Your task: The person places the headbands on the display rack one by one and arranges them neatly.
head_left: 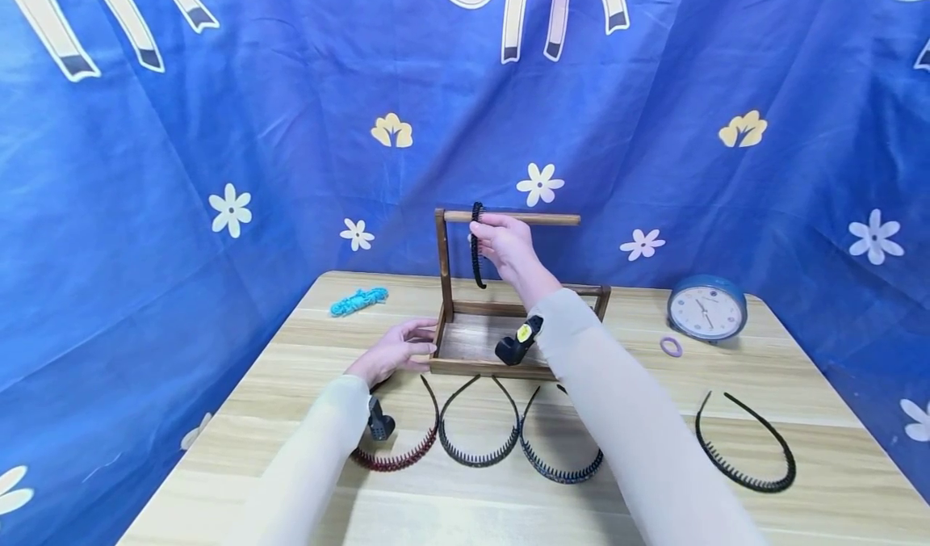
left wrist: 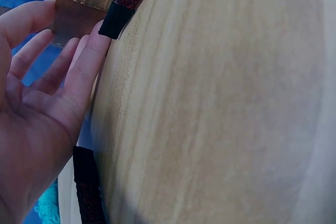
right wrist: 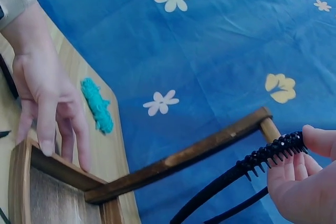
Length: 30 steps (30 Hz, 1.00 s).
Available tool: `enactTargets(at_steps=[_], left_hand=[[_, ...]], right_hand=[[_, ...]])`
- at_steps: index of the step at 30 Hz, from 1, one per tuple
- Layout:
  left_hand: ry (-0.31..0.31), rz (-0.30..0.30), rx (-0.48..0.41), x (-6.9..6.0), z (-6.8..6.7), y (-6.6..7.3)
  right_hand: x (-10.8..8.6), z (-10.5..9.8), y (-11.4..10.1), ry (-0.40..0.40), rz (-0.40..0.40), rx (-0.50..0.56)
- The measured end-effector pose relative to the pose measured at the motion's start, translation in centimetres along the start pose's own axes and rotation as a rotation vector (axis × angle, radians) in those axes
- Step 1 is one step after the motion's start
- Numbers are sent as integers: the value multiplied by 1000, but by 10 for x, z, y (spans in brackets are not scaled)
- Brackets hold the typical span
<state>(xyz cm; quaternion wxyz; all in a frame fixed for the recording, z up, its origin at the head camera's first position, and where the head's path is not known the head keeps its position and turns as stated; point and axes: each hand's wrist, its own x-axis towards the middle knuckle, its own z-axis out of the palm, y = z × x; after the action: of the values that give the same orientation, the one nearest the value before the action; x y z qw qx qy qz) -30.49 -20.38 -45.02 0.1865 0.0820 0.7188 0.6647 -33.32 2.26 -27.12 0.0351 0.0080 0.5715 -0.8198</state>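
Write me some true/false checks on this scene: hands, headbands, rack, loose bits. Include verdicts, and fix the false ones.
1. The right hand holds a black headband. True.
2. The left hand holds the clock. False: the left hand touches the wooden rack, and the clock stands apart, towards the right.
3. Four more headbands lie on the table. True.
4. The purple ring lies inside the wooden rack. False: the purple ring is on the table near the clock.
5. The turquoise cord lies left of the wooden rack. True.
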Motion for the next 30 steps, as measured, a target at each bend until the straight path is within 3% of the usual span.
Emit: enactTargets(at_steps=[11,20,30], left_hand=[[14,1,-12,0,-1,-3],[34,-2,-16,2,-1,-6],[9,9,-17,3,-1,-5]], right_hand=[[1,23,10,-41,-9,-35],[8,36,9,34,35,-52],[15,43,13,34,18,-35]])
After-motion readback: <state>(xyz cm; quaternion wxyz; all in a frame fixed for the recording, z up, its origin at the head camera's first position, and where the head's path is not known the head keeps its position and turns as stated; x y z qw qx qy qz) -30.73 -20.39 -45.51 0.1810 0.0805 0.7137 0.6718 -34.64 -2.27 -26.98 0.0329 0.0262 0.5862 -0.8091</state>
